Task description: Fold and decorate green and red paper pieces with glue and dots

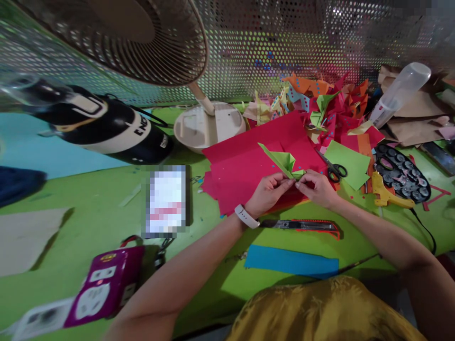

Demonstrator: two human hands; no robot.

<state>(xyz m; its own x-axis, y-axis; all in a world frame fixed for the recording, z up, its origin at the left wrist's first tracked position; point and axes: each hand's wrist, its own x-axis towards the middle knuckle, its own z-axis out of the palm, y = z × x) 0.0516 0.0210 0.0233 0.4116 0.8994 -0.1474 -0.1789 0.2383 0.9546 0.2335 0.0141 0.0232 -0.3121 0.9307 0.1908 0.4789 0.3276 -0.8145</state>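
Between both hands is a green folded paper figure [287, 161], its long pointed end sticking up to the left. My left hand [269, 191] pinches its lower edge from the left. From the right, my right hand [316, 188] has thumb and finger closed on the other end. Beneath them lie large red paper sheets [249, 166]. Black-handled scissors [334, 169] rest just beyond my right hand, partly on a green paper square [350, 163]. A box cutter [302, 226] with orange edging lies below my wrists, near a blue paper strip [291, 261].
Colourful folded paper pieces [327, 106] are heaped at the back. At right are a yellow glue gun [393, 194], a black tray with round wells [403, 173] and a clear bottle [401, 94]. A fan [209, 125], a black bottle [117, 128] and a purple pouch [106, 279] stand leftward.
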